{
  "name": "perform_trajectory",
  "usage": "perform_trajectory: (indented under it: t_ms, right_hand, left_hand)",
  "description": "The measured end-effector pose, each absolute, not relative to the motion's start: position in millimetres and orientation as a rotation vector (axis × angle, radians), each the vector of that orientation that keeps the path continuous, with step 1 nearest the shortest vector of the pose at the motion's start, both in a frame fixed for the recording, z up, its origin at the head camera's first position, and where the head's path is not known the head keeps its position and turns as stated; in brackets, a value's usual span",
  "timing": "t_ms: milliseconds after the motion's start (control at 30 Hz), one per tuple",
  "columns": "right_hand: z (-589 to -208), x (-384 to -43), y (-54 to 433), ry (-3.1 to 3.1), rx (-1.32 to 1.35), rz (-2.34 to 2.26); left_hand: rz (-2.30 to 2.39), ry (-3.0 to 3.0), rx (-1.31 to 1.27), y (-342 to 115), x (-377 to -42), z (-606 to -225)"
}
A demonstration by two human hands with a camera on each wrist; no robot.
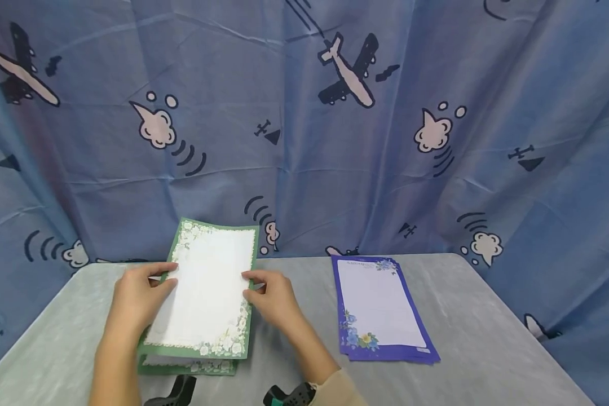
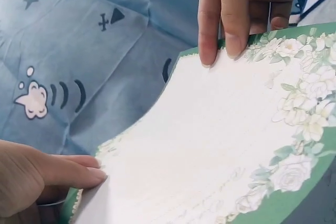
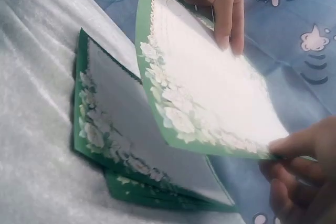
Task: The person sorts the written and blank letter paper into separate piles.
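Note:
A sheet of green-bordered stationery paper point(image 1: 208, 293) with white flowers is held up between both hands. My left hand point(image 1: 137, 296) pinches its left edge, and my right hand point(image 1: 275, 298) pinches the right edge between thumb and fingers. Seen from the left wrist, the sheet point(image 2: 173, 129) bends in a curve. Under it, apart from it, lies a pile of matching green sheets point(image 3: 126, 124) on the table, mostly covered in the head view, where only a lower strip point(image 1: 188, 367) shows.
A slightly fanned stack of purple-bordered paper point(image 1: 380, 304) with blue flowers lies to the right on the grey cloth-covered table point(image 1: 487, 338). Behind the table hangs a blue curtain point(image 1: 304, 141) with printed airplanes. Black wrist devices point(image 1: 291, 395) show at the bottom edge.

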State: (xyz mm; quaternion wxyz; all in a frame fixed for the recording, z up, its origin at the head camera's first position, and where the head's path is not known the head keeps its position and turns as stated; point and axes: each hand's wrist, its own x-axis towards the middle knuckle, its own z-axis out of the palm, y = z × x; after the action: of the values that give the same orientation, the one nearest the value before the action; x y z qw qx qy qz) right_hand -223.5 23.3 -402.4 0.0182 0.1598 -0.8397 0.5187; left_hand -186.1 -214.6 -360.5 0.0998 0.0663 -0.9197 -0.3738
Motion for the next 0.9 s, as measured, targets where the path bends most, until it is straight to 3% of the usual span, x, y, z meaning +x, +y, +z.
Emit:
perform_trajectory:
  t_ms: [567, 900]
  right_hand:
    - [-454, -228, 13, -2.645, 0.43, 1.661]
    - [-465, -230, 6, -2.708, 0.454, 1.387]
  left_hand:
    - [-1.139, -2.892, 0.245, -229, -208, -409]
    - [-1.126, -2.937, 0.258, -234, -212, -424]
